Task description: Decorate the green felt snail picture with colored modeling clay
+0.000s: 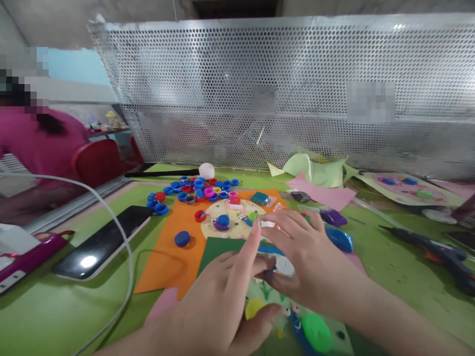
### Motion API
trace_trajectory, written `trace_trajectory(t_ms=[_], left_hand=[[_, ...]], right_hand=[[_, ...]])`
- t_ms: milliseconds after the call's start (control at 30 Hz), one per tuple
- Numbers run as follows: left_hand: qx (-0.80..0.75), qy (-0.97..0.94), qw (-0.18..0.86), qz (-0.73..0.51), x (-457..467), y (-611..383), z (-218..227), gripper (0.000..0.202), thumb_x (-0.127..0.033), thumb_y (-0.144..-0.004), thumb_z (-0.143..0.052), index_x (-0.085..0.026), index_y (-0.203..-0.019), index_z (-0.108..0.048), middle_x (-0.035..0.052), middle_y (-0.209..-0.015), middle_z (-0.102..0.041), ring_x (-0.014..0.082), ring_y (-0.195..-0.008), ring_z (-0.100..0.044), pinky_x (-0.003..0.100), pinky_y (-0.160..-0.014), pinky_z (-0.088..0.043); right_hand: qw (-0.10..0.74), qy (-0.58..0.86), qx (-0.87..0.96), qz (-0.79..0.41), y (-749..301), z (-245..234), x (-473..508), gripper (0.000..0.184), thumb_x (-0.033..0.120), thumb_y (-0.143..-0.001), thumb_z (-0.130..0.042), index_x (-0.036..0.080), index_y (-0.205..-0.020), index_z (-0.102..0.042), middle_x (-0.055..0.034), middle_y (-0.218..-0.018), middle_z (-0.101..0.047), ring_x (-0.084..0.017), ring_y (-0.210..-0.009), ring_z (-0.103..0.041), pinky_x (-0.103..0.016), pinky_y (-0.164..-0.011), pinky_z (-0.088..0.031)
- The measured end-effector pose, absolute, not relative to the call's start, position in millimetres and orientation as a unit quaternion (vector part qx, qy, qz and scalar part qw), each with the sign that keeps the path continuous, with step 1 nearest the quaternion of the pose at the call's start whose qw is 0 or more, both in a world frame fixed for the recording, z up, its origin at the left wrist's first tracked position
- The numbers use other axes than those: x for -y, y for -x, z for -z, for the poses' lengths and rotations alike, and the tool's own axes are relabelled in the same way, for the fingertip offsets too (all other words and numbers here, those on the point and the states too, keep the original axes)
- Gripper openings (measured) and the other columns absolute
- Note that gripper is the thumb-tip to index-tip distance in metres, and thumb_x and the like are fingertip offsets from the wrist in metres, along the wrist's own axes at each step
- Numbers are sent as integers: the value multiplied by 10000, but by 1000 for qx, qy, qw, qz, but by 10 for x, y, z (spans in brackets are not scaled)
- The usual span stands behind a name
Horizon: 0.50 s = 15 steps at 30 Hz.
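Observation:
My left hand (232, 291) reaches over a craft picture with its index finger stretched up and its thumb spread away. Opposite it, my right hand (309, 252) curves inward, fingers apart from the thumb. The fingertips of both hands come close together; whether something small lies between them is hidden. A white disc (285, 266) shows beneath my right hand. The light green picture (269, 324) below bears a yellow disc (254, 309) and a bright green disc (316, 332) beside a blue clay body with eyes. A dark green sheet (218, 249) lies just beyond my left hand.
Several coloured bottle caps (199, 184) lie behind an orange sheet (163, 267). A round cream picture (208, 225) rests on that sheet. Left are a phone (104, 242), a white cable (124, 237) and a power strip (33, 254). A glue gun (434, 252) lies right; a perforated metal panel (230, 99) stands behind.

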<state>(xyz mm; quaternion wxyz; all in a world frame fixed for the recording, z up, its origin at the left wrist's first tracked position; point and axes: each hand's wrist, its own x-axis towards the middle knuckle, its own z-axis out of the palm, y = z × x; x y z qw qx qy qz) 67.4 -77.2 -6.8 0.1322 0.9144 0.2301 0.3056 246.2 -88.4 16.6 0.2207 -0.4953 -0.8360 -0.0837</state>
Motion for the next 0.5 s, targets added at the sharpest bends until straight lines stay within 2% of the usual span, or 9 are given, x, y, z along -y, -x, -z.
trace_trajectory(t_ms=[200, 333, 400, 500], left_hand=[[-209, -923, 165, -279, 807, -726, 108, 807, -218, -855, -444, -214, -1408, 144, 59, -955, -678, 224, -843, -644, 366, -717, -550], [-249, -907, 199, -275, 805, -710, 87, 853, -184, -806, -486, -263, -1411, 110, 54, -1083, -651, 232, -982, -608, 383, -812, -524], [-225, -917, 187, -272, 809, -726, 92, 851, -159, -802, -475, -251, -1413, 111, 63, -1077, -651, 240, -979, -605, 392, -818, -517], [-181, -933, 160, -265, 839, -761, 113, 848, -123, -780, -442, -203, -1416, 113, 81, -988, -665, 249, -861, -628, 389, -743, -530]], right_hand=[[195, 470, 858, 64, -2393, -116, 899, 260, 291, -718, -565, 204, -958, -613, -74, -1186, -572, -279, -1047, -498, -521, -908, -267], [188, 491, 849, 51, -2466, -99, 912, 248, 273, -701, -573, 202, -936, -614, -74, -1097, -601, -276, -1027, -510, -519, -899, -293], [180, 498, 847, 51, -2474, -102, 933, 281, 251, -685, -569, 196, -957, -610, -81, -1114, -593, -283, -1029, -508, -526, -893, -303], [182, 493, 850, 31, -2437, -113, 970, 269, 262, -666, -584, 204, -926, -618, -76, -1150, -585, -285, -1029, -513, -507, -866, -341]])
